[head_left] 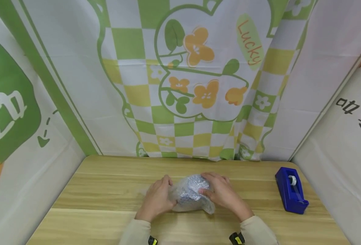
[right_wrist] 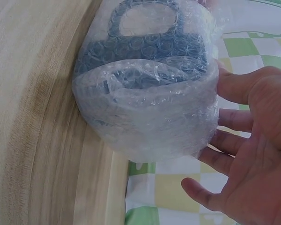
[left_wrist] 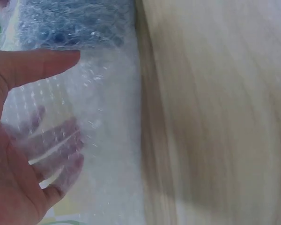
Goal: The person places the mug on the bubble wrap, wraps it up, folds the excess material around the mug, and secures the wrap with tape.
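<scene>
A blue object with a handle-like loop (right_wrist: 145, 40) shows through clear bubble wrap (right_wrist: 154, 122), and the bundle (head_left: 191, 194) lies on the table between both hands. At its left side my left hand (head_left: 158, 198) holds a loose flap of wrap (left_wrist: 112, 154). In the left wrist view the thumb (left_wrist: 47, 65) lies along the blue part's edge, while the fingers show through the film behind it. My right hand (head_left: 223, 192) grips the bundle's other end, its thumb and fingertips against the wrap. The wrap's folded end faces the right wrist camera.
A blue tape dispenser (head_left: 291, 190) with a roll of clear tape stands on the right of the wooden table (head_left: 107, 190). A patterned green and white curtain (head_left: 192, 136) hangs along the back edge, with printed cloth on both sides.
</scene>
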### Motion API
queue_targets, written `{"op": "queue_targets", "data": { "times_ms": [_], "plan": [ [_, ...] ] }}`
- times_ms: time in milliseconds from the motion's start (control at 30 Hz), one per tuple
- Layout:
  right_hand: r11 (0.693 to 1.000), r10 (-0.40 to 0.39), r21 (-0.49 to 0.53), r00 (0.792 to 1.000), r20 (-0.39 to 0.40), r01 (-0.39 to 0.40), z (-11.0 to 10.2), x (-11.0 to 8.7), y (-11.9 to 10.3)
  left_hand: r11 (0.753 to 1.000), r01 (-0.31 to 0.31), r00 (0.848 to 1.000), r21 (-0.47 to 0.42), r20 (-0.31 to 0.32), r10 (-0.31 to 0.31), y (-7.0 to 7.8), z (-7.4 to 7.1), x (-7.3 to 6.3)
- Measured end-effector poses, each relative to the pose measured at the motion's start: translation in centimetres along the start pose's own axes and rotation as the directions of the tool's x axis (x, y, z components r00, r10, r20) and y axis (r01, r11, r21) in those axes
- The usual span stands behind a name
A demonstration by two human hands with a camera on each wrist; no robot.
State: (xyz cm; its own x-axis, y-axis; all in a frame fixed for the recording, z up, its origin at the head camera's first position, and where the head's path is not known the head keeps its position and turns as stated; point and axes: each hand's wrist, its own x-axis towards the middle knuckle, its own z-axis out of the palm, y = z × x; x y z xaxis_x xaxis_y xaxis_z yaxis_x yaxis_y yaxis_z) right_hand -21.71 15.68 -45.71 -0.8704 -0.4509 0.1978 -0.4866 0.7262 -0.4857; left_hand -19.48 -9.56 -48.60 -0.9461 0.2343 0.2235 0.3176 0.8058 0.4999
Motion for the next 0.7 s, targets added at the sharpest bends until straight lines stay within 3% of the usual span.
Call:
{"op": "queue_targets", "data": {
  "times_ms": [167, 400, 533, 700],
  "plan": [
    [1.000, 0.011, 0.012, 1.000, 0.000, -0.011, 0.1, 0.0, 0.0, 0.999, 0.037, 0.999, 0.023, -0.004, -0.036, 0.2, 0.3, -0.3],
    [1.000, 0.009, 0.014, 1.000, -0.017, -0.009, 0.2, -0.2, 0.0, 0.997, 0.065, 0.997, -0.044, 0.040, -0.063, 0.7, 0.2, -0.7],
    [1.000, 0.009, 0.018, 1.000, -0.019, -0.009, 0.3, -0.2, -0.1, 0.992, 0.061, 0.992, -0.111, 0.115, -0.048, 0.5, -0.1, -0.7],
    [0.999, 0.023, 0.034, 1.000, -0.019, -0.022, 0.2, -0.1, -0.1, 0.970, 0.076, 0.971, -0.231, 0.236, -0.020, 0.4, -1.0, -0.5]
  ]
}}
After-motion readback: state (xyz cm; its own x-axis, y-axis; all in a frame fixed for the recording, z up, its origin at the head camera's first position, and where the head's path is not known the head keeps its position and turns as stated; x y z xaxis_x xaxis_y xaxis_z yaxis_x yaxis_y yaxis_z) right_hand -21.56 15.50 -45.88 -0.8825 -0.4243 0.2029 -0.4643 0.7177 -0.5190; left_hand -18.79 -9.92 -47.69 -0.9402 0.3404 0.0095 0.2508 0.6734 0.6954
